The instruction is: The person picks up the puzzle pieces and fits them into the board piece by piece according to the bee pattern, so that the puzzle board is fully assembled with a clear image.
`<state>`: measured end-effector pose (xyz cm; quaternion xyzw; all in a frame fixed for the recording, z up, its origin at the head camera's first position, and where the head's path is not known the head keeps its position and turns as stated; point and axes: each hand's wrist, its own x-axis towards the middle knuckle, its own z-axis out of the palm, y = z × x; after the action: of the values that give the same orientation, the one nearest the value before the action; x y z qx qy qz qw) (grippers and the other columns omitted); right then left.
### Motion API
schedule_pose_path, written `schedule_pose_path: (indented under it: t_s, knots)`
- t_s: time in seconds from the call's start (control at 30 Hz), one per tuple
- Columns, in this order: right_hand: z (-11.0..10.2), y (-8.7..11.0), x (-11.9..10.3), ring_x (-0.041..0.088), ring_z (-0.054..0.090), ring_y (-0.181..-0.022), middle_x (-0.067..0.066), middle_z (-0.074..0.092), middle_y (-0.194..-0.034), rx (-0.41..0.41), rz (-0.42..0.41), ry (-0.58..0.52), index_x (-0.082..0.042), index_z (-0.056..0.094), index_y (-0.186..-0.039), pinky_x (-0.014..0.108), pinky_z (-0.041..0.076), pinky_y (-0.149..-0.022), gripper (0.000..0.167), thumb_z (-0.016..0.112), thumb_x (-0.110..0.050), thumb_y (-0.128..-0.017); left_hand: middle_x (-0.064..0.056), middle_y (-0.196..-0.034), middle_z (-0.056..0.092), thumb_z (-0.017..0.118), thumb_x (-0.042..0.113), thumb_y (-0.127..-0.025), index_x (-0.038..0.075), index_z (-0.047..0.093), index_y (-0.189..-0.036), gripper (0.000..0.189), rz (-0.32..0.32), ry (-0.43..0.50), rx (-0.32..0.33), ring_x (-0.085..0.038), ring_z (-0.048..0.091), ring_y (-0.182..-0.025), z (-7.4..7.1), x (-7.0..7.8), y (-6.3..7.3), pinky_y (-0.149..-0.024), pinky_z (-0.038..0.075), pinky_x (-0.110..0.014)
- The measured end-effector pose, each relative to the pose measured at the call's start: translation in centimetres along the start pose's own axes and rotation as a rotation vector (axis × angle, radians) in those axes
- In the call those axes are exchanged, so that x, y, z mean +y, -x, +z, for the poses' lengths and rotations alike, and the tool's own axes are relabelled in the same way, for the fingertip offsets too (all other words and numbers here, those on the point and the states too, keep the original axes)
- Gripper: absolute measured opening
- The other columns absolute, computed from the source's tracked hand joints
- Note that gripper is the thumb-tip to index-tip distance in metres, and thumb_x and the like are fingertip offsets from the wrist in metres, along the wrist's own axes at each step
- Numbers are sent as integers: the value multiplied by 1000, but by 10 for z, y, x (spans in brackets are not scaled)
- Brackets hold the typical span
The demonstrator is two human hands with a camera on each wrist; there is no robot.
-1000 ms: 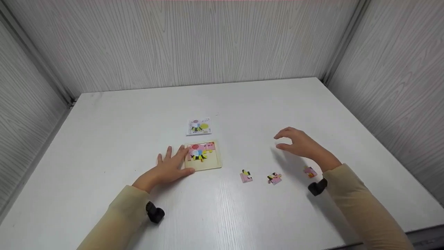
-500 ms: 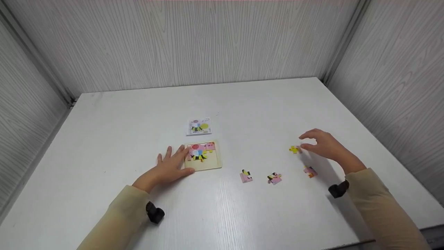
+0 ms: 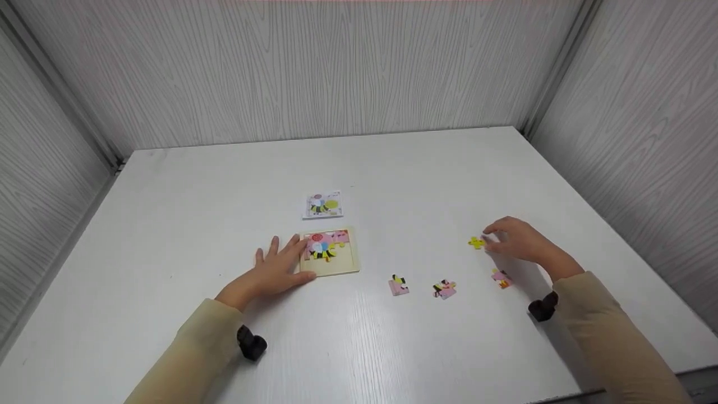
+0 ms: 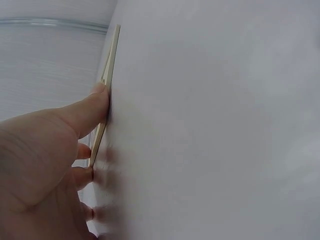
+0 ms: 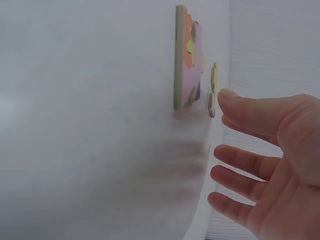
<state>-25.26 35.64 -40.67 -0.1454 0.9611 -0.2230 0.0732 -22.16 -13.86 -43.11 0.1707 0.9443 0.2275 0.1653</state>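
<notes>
Yellow, knobbly, flat puzzle piece (image 3: 475, 242) sits on the white tabletop (image 3: 224, 185), toward its right edge, just left of the right hand (image 3: 519, 241), fingers parted, gripping nothing. The left hand (image 3: 272, 273) is way further off, splayed on the pale wooden puzzle tray (image 3: 338, 266).

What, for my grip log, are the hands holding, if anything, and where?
The left hand just rests on the puzzle board at its left side. Whether the right hand pinches the yellow piece by its right end is unclear.
</notes>
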Motion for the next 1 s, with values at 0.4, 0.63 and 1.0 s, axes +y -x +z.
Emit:
schedule_pose_path:
  t_s: [0.4,0.63,1.0]
  knots:
    - [3,-6,2,41,46,-112,22,57,-114,-10,-36,46,1,66,-106,54,38,-91,24,65,-11,-85,-13,-155,4,51,54,-89,12,13,-150,83,4,-10,0,-42,-13,-137,-1,0,3,-101,-11,-63]
    - [4,-6,3,38,49,-106,20,58,-107,-7,-41,42,1,65,-98,52,39,-87,19,66,-12,-84,-12,-155,4,50,56,-89,13,13,-150,83,4,-27,1,-42,-13,-137,1,-2,1,-102,-10,-63]
    - [4,-7,-10,41,45,-114,23,53,-117,2,-11,-18,1,60,-105,55,35,-95,26,64,-17,-87,-11,-155,1,48,56,-90,14,11,-151,83,8,-32,-8,-42,-14,-137,1,-4,1,-102,-11,-63]
